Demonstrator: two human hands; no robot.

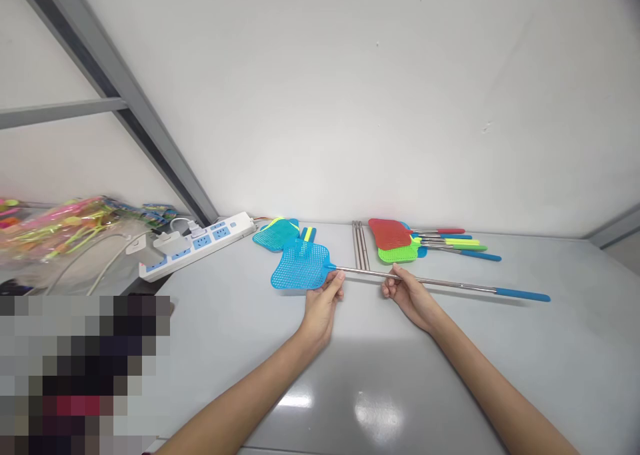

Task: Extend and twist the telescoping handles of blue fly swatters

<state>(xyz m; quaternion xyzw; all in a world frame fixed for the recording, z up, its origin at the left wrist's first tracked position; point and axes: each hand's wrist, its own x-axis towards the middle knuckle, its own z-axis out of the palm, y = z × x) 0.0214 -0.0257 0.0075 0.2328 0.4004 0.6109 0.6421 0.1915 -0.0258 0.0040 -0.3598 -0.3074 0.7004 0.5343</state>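
A blue fly swatter (301, 266) with a long metal rod and a blue grip is held level above the table, its mesh head to the left. My left hand (323, 308) pinches it where the head meets the rod. Farther along the rod, my right hand (409, 298) has its fingers closed around the metal. Behind the swatter lie several bare metal rods (360, 245), side by side. Right of them is a pile of swatters with a red head (389, 234) on top and a green head (399, 253) under it. Loose teal swatter heads (276, 235) lie at the back left.
A white power strip (200, 245) with plugs and cables runs along the left of the grey table (240, 348). Beyond it are colourful items in clear plastic bags (75, 235). A white wall (350, 95) stands behind, with a grey metal frame (145, 128) at left.
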